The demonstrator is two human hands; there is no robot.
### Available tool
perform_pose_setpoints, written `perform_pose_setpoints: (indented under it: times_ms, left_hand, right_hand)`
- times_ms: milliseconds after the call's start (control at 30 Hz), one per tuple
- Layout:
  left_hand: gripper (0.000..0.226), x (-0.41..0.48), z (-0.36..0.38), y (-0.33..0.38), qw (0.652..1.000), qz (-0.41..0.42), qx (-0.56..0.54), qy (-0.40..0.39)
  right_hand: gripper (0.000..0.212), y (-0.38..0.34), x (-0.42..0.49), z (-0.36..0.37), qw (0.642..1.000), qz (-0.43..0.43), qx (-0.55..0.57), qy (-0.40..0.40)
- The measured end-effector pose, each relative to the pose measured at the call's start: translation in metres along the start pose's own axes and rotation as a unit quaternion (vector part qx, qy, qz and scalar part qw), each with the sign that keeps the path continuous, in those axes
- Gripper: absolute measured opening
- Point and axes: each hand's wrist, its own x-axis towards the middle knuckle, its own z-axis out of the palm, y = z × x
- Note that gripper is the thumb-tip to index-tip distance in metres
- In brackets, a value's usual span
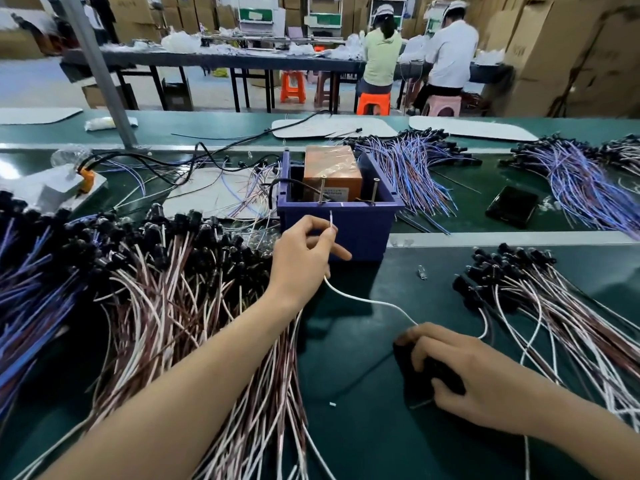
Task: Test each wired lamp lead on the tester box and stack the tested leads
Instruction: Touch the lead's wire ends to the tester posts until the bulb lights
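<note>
My left hand point(304, 252) pinches the bare end of a white lead wire point(374, 302) just below the front rim of the blue tester box point(360, 226). Two metal pins point(322, 190) stand up on that rim, and an orange unit point(330, 168) sits inside. The wire runs down to my right hand point(464, 372), which curls over a black lamp socket point(412, 367) on the green mat. A big pile of red-and-white leads point(166, 292) lies on the left. A smaller stack of leads point(540, 299) lies on the right.
Purple-and-blue lead bundles point(419, 171) lie behind the box and at far right. A black phone point(512, 206) rests right of the box. A small clear bulb point(421, 271) and a white scrap point(333, 404) lie on the mat. Two people sit at a far table.
</note>
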Motion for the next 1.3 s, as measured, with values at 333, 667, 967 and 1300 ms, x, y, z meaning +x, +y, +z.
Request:
perform_pose_setpoints:
  times_ms: [333,667,967,1300]
  left_hand:
    - [0.010,0.000,0.001,-0.006,1.000,-0.003,-0.002,0.000]
    - [0.014,0.000,-0.001,-0.006,1.000,0.000,0.003,0.023]
    - [0.022,0.007,-0.007,-0.006,0.998,0.003,-0.006,0.056]
    - [0.020,0.013,-0.008,-0.012,0.990,0.084,0.016,0.115]
  right_hand:
    - [0.017,-0.005,-0.009,-0.004,0.995,0.046,-0.023,-0.082]
    - [0.031,-0.022,0.016,-0.026,0.994,0.064,0.048,0.070]
    - [0.018,-0.043,0.107,-0.106,0.922,0.084,0.234,0.297]
    - [0.021,-0.017,0.135,-0.064,0.842,0.221,0.312,0.381]
